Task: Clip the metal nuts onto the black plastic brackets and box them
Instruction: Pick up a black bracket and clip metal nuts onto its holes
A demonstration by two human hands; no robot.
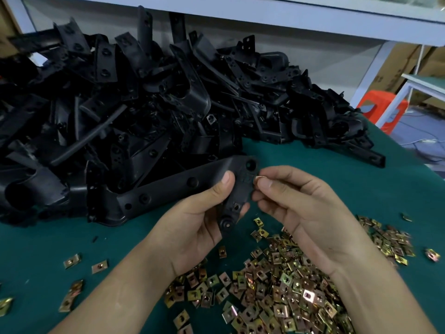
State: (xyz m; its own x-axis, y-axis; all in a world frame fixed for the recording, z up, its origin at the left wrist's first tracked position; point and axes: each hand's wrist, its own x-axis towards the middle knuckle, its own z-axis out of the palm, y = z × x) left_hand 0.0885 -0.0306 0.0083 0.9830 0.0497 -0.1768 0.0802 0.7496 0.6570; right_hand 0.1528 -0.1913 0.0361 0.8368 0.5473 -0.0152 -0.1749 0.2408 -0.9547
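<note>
Black plastic bracket (242, 189) held over the green mat (313, 160) (an orange stool (382, 109) stands beyond the mat's edge), gripped in the left hand (192, 225); the right hand (305, 213) pinches a metal nut (258, 178) at its edge.

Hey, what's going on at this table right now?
A person is assembling parts by hand. The left hand grips a black plastic bracket, while the right hand pinches a small metal nut against the bracket's edge, apparently about to clip it on. A big heap of brackets lies behind on the green table, and a loose pile of nuts sits in front. No box is in view.
</note>
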